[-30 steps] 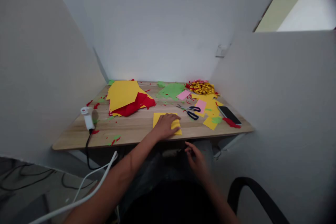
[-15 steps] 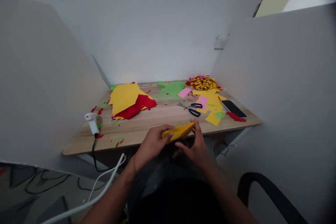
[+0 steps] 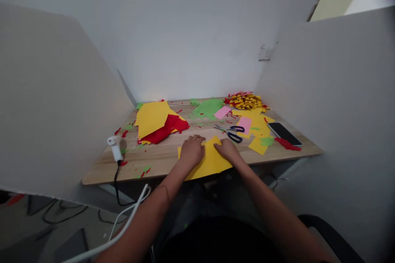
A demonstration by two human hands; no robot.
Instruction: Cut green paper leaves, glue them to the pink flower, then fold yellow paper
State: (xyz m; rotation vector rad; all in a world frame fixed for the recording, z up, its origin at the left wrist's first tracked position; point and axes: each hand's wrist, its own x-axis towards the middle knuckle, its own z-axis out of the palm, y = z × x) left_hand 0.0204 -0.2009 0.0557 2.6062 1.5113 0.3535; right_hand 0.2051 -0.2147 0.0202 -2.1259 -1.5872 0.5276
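A creased yellow sheet (image 3: 210, 160) lies opened out at the table's front edge, its near side reaching over the edge. On its left part rests my left hand (image 3: 193, 150), fingers bent and close together on the paper. My right hand (image 3: 227, 150) is at the sheet's upper right, thumb and fingers closed on that side. Just beyond my right hand are scissors with dark handles (image 3: 235, 136), their blades apart. A larger yellow sheet stack (image 3: 152, 119) and red paper (image 3: 165, 129) lie at the back left.
Green paper (image 3: 208, 109), pink paper (image 3: 245, 124) and a pile of small yellow folded pieces (image 3: 245, 101) lie toward the back and right. A phone (image 3: 284, 133) is at the right, a white corded device (image 3: 115, 148) at the left. Grey partitions flank the table (image 3: 129, 168).
The yellow paper, held folded above the front edge before, is now spread on the table. Both hands have come down onto it. The view has shifted slightly.
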